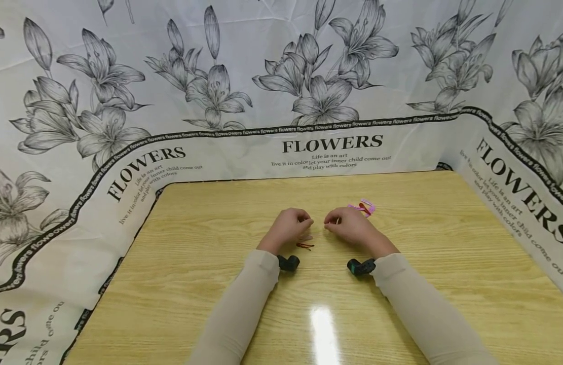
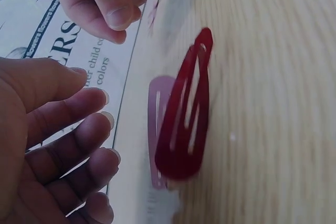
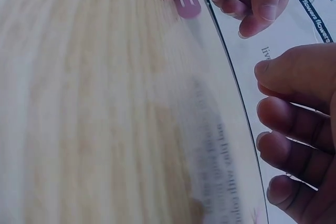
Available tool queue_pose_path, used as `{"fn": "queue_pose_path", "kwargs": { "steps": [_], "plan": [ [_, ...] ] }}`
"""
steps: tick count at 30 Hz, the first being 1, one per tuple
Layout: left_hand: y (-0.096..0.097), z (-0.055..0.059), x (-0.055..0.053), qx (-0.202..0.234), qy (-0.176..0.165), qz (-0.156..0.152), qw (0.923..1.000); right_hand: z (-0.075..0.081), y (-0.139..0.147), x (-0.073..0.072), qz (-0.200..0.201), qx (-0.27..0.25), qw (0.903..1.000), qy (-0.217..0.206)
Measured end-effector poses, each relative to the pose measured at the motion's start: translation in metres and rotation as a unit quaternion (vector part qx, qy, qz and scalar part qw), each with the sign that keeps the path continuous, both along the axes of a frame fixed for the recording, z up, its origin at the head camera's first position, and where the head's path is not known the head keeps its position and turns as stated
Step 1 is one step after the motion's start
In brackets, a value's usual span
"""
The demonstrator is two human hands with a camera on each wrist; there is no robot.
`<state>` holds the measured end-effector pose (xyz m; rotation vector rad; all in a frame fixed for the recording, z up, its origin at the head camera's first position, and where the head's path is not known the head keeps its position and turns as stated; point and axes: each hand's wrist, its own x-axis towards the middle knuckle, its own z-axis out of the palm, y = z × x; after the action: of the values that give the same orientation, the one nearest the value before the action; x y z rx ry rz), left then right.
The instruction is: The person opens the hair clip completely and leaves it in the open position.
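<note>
With left hand [image 1: 288,227] and right hand [image 1: 352,225] loosely curved and empty, best pinch by its edges the dark-red, teardrop-shaped, metal-looking clip [image 2: 181,153] lying near left hand on pale wooden counter [image 1: 172,284].

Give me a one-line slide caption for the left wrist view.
Red hair clip overlapping a pink clip on a wood-grain table, with the left hand and right hand nearby.

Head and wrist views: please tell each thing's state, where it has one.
Left hand: empty, relaxed
Right hand: empty, relaxed
Dark red slotted hair clip: unheld; snapped or open unclear
Pale pink slotted hair clip: unheld, partly hidden
Small pink and red items: overlapping
White printed cloth: creased
</note>
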<state>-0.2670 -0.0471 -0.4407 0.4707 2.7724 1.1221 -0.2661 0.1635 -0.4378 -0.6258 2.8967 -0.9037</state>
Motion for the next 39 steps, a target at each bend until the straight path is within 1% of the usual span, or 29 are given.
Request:
{"fn": "queue_pose_path", "kwargs": {
  "steps": [6, 10, 14, 20, 23, 28, 34, 39],
  "plan": [
    [0.01, 0.003, -0.003, -0.001, 0.004, 0.005, 1.0, 0.008, 0.011, -0.003, -0.018, 0.016, 0.9997, 0.006],
    [0.016, 0.004, -0.006, -0.008, 0.01, 0.004, 0.9999, 0.012, 0.021, -0.007, -0.022, 0.027, 0.9992, 0.021],
    [0.021, 0.005, -0.009, -0.008, 0.01, -0.003, 0.9999, 0.014, 0.03, -0.011, -0.029, 0.038, 0.9986, 0.023],
    [0.029, 0.009, -0.013, 0.014, -0.005, -0.015, 0.9998, 0.017, 0.039, -0.014, -0.028, 0.054, 0.9979, 0.021],
    [0.032, 0.011, -0.016, 0.014, -0.007, -0.016, 0.9997, 0.016, 0.044, -0.016, -0.029, 0.06, 0.9975, 0.022],
    [0.037, 0.013, -0.023, 0.014, -0.022, -0.019, 0.9995, 0.015, 0.051, -0.018, -0.036, 0.064, 0.9969, 0.029],
    [0.044, 0.014, -0.028, -0.004, -0.022, -0.024, 0.9995, 0.016, 0.056, -0.02, -0.042, 0.068, 0.996, 0.04],
    [0.05, 0.015, -0.03, -0.029, -0.009, -0.034, 0.999, 0.019, 0.058, -0.018, -0.054, 0.063, 0.9962, 0.028]
  ]
}}
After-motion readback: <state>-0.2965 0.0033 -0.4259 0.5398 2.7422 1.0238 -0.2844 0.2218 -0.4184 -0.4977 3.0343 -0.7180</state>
